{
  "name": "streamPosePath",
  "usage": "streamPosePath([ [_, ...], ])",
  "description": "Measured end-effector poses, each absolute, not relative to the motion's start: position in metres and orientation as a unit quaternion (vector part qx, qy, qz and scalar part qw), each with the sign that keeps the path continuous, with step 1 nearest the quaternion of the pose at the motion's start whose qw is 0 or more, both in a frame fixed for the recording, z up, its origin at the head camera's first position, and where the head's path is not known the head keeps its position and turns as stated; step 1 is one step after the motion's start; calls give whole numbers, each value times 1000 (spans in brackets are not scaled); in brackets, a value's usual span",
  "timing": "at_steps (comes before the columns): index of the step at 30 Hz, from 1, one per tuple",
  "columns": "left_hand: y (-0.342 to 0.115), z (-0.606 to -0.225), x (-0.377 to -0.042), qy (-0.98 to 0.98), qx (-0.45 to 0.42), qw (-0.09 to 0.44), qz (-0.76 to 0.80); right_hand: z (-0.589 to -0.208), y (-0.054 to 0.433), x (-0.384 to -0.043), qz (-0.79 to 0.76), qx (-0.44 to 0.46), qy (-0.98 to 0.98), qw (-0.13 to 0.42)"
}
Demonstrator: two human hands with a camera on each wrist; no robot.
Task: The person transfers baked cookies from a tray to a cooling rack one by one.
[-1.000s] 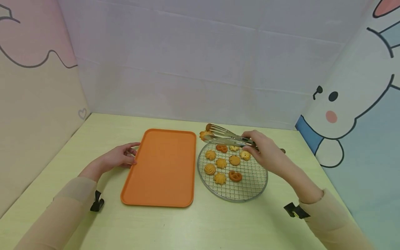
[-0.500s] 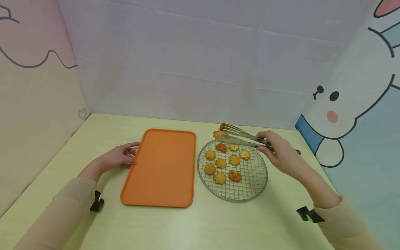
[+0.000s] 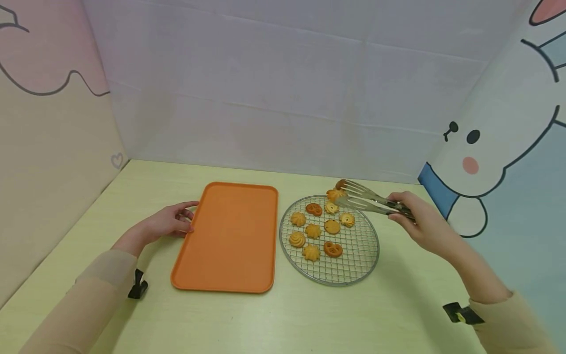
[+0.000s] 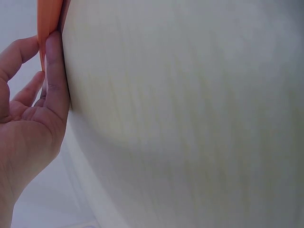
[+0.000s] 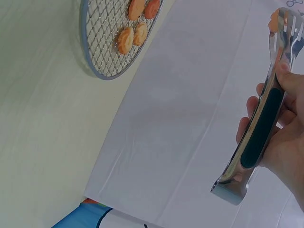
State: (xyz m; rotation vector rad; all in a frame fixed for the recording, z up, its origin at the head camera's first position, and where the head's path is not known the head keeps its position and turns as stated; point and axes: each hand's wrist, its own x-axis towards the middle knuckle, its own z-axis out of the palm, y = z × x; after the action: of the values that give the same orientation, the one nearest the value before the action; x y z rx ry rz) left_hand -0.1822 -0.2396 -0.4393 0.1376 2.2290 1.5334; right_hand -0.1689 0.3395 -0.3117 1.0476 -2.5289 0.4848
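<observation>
My right hand (image 3: 424,221) grips metal serving tongs (image 3: 369,197) with slotted ends and a dark green handle inset. A golden flower-shaped cookie (image 3: 335,194) is pinched between the tong ends, over the back rim of a round wire rack (image 3: 353,265). In the right wrist view the cookie (image 5: 274,22) shows partly behind the slotted end. My left hand (image 3: 167,221) holds the left edge of an orange rectangular tray (image 3: 230,241). In the left wrist view, its fingers sit on both sides of the tray's orange edge (image 4: 49,19).
Several cookies lie on the rack, among them a pretzel-shaped one (image 3: 332,249), a swirl cookie (image 3: 297,239) and a round one (image 3: 332,226). The tray stands close left of the rack on the pale table (image 3: 247,324). A white wall covering (image 3: 274,98) rises behind.
My right hand has moved to the right with the tongs and cookie, from left of the rack's back rim to over it, and slightly lower. The left hand and tray stay in place.
</observation>
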Motion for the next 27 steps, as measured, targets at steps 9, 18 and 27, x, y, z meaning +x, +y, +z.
streamPosePath([
  [9, -240, -440, -182, 803, 49, 214, 553, -322, 363, -167, 165, 386, -891, 173],
  [18, -240, -439, -181, 809, 40, 213, 546, -341, 383, -170, 169, 420, -876, 166],
  [27, -240, -439, -182, 808, 50, 215, 546, -363, 401, -178, 149, 436, -871, 172],
])
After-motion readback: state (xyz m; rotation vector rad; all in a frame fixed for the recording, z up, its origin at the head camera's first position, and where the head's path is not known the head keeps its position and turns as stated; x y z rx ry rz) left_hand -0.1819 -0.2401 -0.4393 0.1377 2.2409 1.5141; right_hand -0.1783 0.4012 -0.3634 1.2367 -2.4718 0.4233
